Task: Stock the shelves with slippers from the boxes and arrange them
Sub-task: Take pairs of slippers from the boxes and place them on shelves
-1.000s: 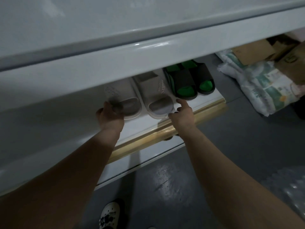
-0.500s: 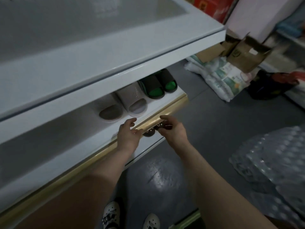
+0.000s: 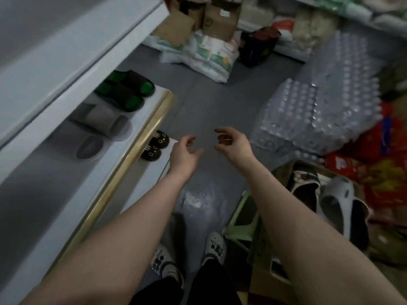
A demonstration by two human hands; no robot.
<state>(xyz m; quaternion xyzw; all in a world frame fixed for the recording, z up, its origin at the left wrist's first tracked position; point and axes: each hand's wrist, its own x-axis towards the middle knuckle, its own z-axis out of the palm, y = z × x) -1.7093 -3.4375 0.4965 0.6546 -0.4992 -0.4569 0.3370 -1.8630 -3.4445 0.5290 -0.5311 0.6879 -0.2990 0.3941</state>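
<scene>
On the white shelf with a gold front edge [image 3: 141,137] at my left lie a pair of grey slippers [image 3: 99,126] and, beyond them, a pair of black slippers with green insoles [image 3: 127,91]. A pair of black slippers with cartoon eyes [image 3: 156,146] sits on the lower shelf under the gold edge. My left hand [image 3: 185,153] and my right hand [image 3: 231,144] hover over the floor, away from the shelf, both empty with loosely curled fingers. To my right an open cardboard box [image 3: 286,172] holds a white clog [image 3: 343,205] and other slippers.
Shrink-wrapped packs of water bottles [image 3: 326,102] cover the floor at the right. Packs of tissue [image 3: 207,53], cardboard boxes [image 3: 220,18] and a dark bag [image 3: 257,47] stand at the far end. A green stool [image 3: 242,219] is beside my feet. Red packages [image 3: 378,168] lie far right.
Both hands have pulled back from the shelf's gold edge and now hang over the floor. The view has swung right, bringing in the box of slippers and the bottle packs.
</scene>
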